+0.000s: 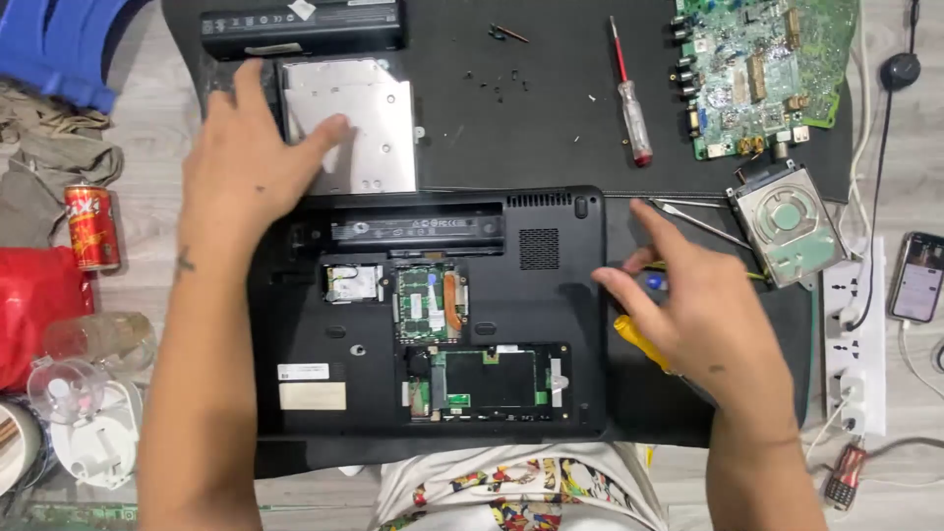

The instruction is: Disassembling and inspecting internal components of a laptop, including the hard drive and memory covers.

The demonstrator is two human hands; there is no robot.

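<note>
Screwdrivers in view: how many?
2 seen: a red-handled screwdriver lying on the mat above the laptop; a yellow-handled screwdriver under the right hand. Others may be hidden.

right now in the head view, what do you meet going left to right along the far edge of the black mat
black battery pack → small loose screws → red-handled screwdriver → green circuit board. The silver optical drive under the left hand sits below the battery pack, so it is left out.
</note>
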